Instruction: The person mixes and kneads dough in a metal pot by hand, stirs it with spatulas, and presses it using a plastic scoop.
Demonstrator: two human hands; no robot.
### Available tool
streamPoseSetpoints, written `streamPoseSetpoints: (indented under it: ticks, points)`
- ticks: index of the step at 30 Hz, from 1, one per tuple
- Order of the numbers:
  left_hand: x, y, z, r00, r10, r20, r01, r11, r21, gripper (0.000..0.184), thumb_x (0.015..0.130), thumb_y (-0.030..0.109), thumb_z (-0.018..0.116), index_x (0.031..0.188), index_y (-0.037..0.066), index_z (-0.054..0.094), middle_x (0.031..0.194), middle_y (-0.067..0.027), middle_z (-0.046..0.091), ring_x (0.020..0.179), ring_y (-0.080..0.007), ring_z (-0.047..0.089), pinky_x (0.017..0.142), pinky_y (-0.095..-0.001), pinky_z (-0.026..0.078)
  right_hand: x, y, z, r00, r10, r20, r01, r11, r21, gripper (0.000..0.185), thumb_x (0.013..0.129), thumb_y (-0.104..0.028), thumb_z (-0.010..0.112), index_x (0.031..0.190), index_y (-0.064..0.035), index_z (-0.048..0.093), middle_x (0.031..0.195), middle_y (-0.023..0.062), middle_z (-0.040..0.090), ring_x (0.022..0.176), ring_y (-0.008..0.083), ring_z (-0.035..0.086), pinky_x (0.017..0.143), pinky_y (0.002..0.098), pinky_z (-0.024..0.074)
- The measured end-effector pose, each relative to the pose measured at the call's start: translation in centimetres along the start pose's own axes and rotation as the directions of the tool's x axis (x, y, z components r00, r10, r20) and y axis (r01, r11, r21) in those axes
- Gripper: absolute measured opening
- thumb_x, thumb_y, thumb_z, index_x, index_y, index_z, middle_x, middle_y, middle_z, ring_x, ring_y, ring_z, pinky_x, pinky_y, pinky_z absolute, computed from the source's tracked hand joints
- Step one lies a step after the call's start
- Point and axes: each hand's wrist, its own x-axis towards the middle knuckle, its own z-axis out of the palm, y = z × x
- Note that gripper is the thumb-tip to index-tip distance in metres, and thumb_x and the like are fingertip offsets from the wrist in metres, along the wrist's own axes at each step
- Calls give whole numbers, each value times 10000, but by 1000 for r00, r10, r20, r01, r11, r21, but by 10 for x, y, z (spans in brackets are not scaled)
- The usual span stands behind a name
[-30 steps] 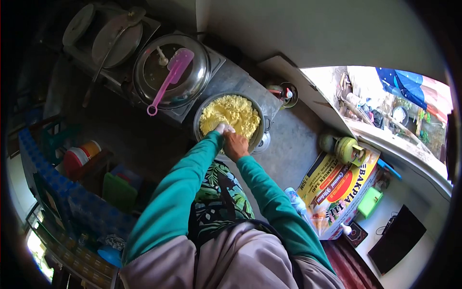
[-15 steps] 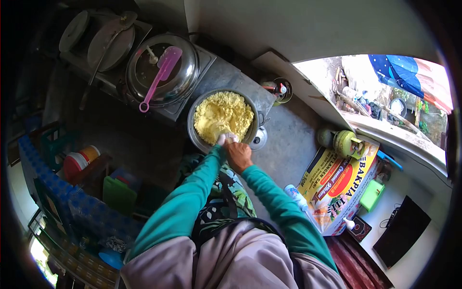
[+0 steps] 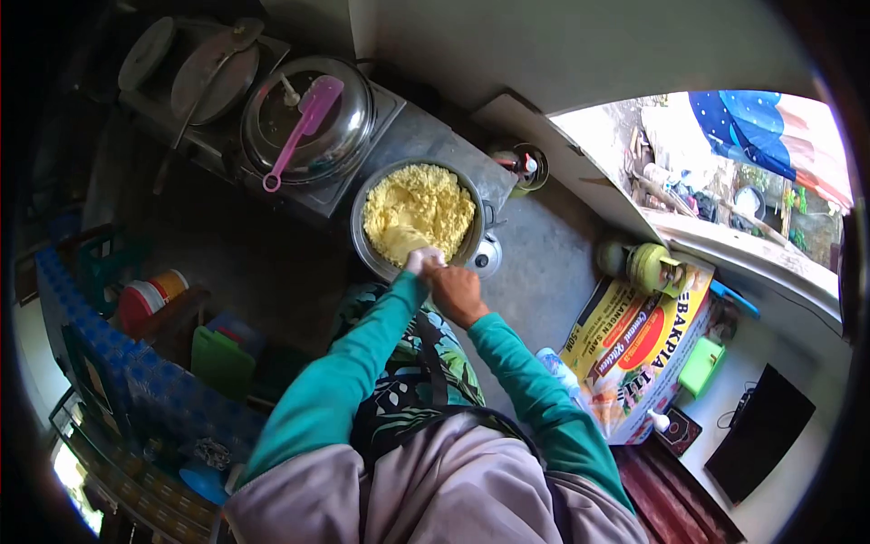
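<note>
A metal pot (image 3: 361, 238) holds a crumbly yellow mash (image 3: 426, 195), piled up along its far side. My left hand (image 3: 406, 243) is down in the near part of the mash, in what looks like a thin glove smeared yellow, with a whitish cuff (image 3: 424, 260) at the wrist. Its fingers are hard to make out against the mash. At the pot's near rim, my bare right hand (image 3: 458, 292) is closed around my left wrist by the cuff.
A large lidded steel pot (image 3: 313, 163) with a pink spatula (image 3: 308, 122) on top stands on the stove, left of the mash. A small pot lid (image 3: 488, 258) lies right of the pot. Further right are a green gas cylinder (image 3: 654, 269) and a printed banner (image 3: 634, 340).
My left hand has pressed and shifted slightly left in the mash, whose hollow has changed shape. My right hand has moved a little to the right, still by the left wrist.
</note>
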Motion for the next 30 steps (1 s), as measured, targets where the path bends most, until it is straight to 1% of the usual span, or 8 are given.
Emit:
streamPoseSetpoints:
  ticks: [2, 5, 9, 13, 16, 19, 26, 30]
  points:
    - [-37, 6, 22, 919, 271, -287, -306, 948, -84, 216, 732, 229, 424, 635, 64, 524, 550, -55, 510, 469, -189, 472, 422, -313, 388, 17, -10, 31, 991, -121, -52, 118, 990, -72, 231, 791, -172, 444, 1012, -119, 484, 637, 106, 560, 587, 255, 591, 458, 412, 420]
    - [14, 45, -46, 994, -60, -96, 89, 940, 330, 229, 741, 242, 418, 649, 62, 526, 564, -57, 513, 482, -187, 475, 431, -314, 393, 37, -24, 67, 996, -72, -45, 65, 988, -143, 270, 783, -193, 453, 1023, -74, 482, 744, 139, 586, 662, 261, 599, 502, 381, 450]
    - [54, 48, -74, 941, -270, -206, 328, 566, 756, 248, 754, 260, 409, 668, 60, 528, 582, -60, 516, 500, -186, 480, 442, -315, 400, 9, -39, 96, 912, 410, -25, -344, 794, 502, 542, 683, -167, 555, 1212, -190, 442, 822, 187, 596, 762, 359, 575, 624, 441, 439]
    - [61, 21, -74, 939, -220, -264, 315, 860, 403, 320, 783, 318, 369, 728, 47, 532, 638, -64, 531, 558, -185, 496, 517, -319, 433, 4, -3, 49, 984, 176, 20, -176, 961, 214, 401, 711, -241, 549, 1110, -212, 519, 733, 166, 595, 667, 335, 589, 534, 425, 453]
    - [-13, -31, 15, 987, 142, -72, -137, 988, 69, 273, 763, 285, 398, 708, 63, 546, 643, -61, 541, 591, -203, 525, 622, -293, 442, -29, 12, -26, 994, -105, -4, 105, 994, -22, 203, 777, -179, 466, 957, -110, 531, 639, 142, 572, 564, 312, 577, 457, 418, 427]
    - [10, -55, 8, 998, -21, 61, 28, 994, -109, 258, 736, 272, 431, 689, 48, 551, 635, -69, 550, 614, -208, 536, 630, -307, 446, -35, 24, -23, 985, -158, 71, 166, 976, -138, 191, 815, -176, 419, 938, -75, 525, 647, 144, 573, 572, 305, 579, 456, 408, 426]
    - [86, 3, -50, 925, -373, -77, 318, 644, 696, 368, 711, 296, 353, 663, 7, 576, 633, -109, 583, 567, -223, 538, 546, -293, 429, 6, 13, 54, 972, 230, 53, -236, 948, 213, 221, 793, -186, 430, 941, -82, 556, 742, 197, 587, 717, 347, 586, 601, 436, 454]
    - [82, 8, -49, 929, -314, -197, 342, 521, 782, 317, 706, 263, 369, 624, 23, 561, 593, -96, 562, 501, -205, 501, 478, -292, 401, -2, 8, 87, 864, 501, 48, -443, 712, 545, 410, 689, -224, 562, 1084, -112, 555, 837, 225, 592, 806, 351, 581, 687, 406, 452]
